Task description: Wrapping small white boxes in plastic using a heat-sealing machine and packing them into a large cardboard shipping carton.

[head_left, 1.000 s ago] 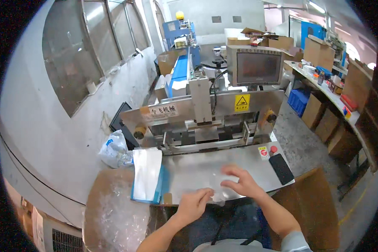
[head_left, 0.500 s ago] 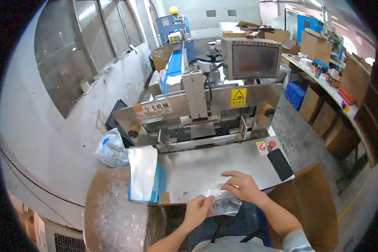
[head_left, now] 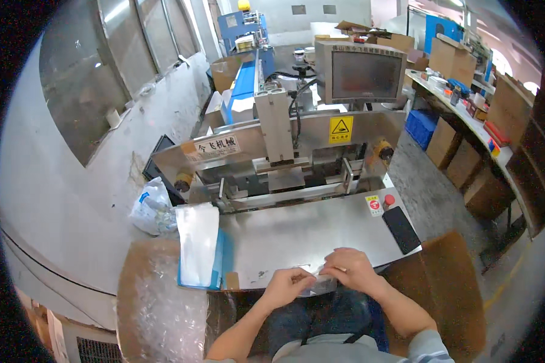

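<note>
A clear plastic bag [head_left: 324, 285] hangs over the front edge of the steel worktop [head_left: 284, 239], pinched between both hands. My left hand [head_left: 287, 287] is closed on its left side, thumb against the fingertips. My right hand [head_left: 352, 270] grips the upper right part with bent fingers close by. Glare and the fingers hide part of the bag, so I cannot tell whether anything is in it. Left of the hands, a stack of white sheets [head_left: 198, 242] lies on a blue box [head_left: 225, 257].
A carton of clear plastic bags [head_left: 172, 302] stands at lower left, another carton [head_left: 451, 296] at lower right. A black phone [head_left: 401, 230] and red button [head_left: 389, 199] sit on the worktop's right. Behind stands a steel machine [head_left: 275, 130] with a screen [head_left: 364, 74].
My right hand's fingers, spread apart before, have closed on the bag. Both hands have come nearer each other, and less of the bag shows. The whole view has shifted slightly.
</note>
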Motion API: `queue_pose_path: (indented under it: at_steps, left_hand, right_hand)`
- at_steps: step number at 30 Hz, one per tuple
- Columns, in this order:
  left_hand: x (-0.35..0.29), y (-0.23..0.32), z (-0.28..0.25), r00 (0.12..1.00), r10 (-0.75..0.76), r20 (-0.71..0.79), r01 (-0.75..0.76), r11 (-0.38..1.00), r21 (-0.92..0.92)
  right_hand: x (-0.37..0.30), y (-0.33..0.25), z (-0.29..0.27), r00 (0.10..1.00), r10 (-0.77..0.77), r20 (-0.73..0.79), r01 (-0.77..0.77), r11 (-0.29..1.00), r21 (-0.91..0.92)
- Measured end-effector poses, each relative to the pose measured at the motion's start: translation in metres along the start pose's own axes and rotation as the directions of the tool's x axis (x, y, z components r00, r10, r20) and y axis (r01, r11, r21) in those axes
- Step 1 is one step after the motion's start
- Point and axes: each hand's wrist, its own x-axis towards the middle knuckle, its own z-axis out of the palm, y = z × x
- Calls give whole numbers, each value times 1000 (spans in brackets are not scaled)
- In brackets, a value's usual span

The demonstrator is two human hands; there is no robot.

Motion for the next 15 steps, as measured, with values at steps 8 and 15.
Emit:
queue_pose_path:
  at_steps: [8, 15]
  left_hand:
    - [-8, -11, 33, 950, 12, -312, 32, 990, 136]
    - [4, 43, -3, 976, 217, 32, -219, 948, 229]
  right_hand:
    - [-12, 10, 1, 989, 129, 78, -138, 982, 128]
    - [-5, 4, 9, 968, -84, 236, 101, 993, -63]
